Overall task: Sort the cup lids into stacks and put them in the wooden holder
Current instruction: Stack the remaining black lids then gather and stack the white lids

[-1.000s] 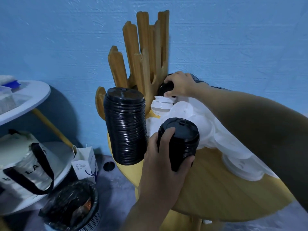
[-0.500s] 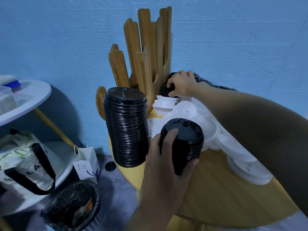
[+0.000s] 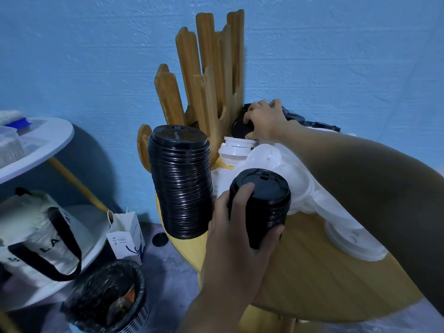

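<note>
Table carries wooden holder; left hand grips black lids.

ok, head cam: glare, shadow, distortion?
Head view: dim bluish light; glints on the tall black lid stack; right forearm in deep shadow, right hand on the black lid brighter; edges bow, see the white side table; left hand and short black lid stack sharp.

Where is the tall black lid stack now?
The tall black stack stands left of centre in the head view, at the table edge, before the wooden holder.
</note>
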